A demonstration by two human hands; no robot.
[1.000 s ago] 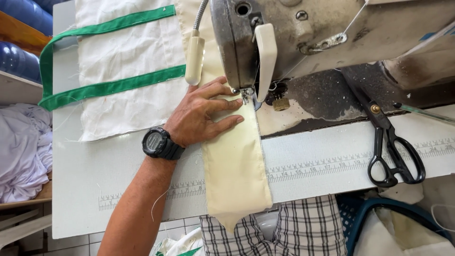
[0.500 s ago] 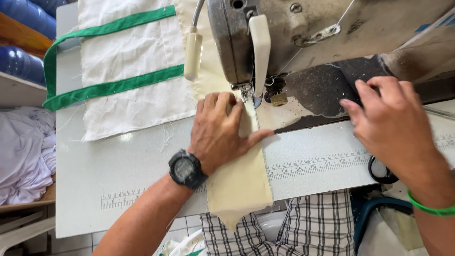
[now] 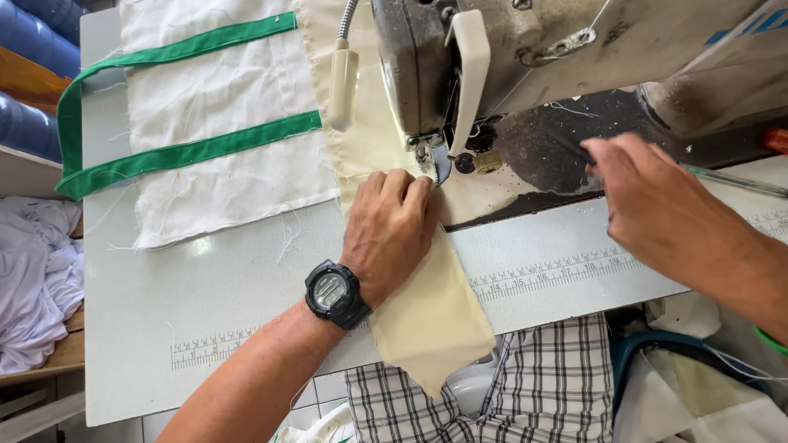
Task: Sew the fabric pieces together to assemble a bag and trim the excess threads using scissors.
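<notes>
The sewing machine (image 3: 558,57) fills the top right, its head at about 1 o'clock from the left hand (image 3: 390,234). A white table (image 3: 205,295) carries a white cloth (image 3: 222,123) with two green straps (image 3: 189,152) at 10 o'clock. The cream strip (image 3: 431,316) is the piece being worked: its long axis runs from 12 o'clock under the needle (image 3: 428,160) down to about 5 o'clock, where its free end hangs over the table's near edge. The left hand lies flat on the strip, fingers together and palm down, pressing rather than pinching, its fingertips just short of the needle at 12 o'clock. The right hand (image 3: 657,205) is well apart at 3 o'clock over the machine bed, fingers loosely curled; whether it holds anything I cannot tell. The left hand is plainly nearer the strip.
</notes>
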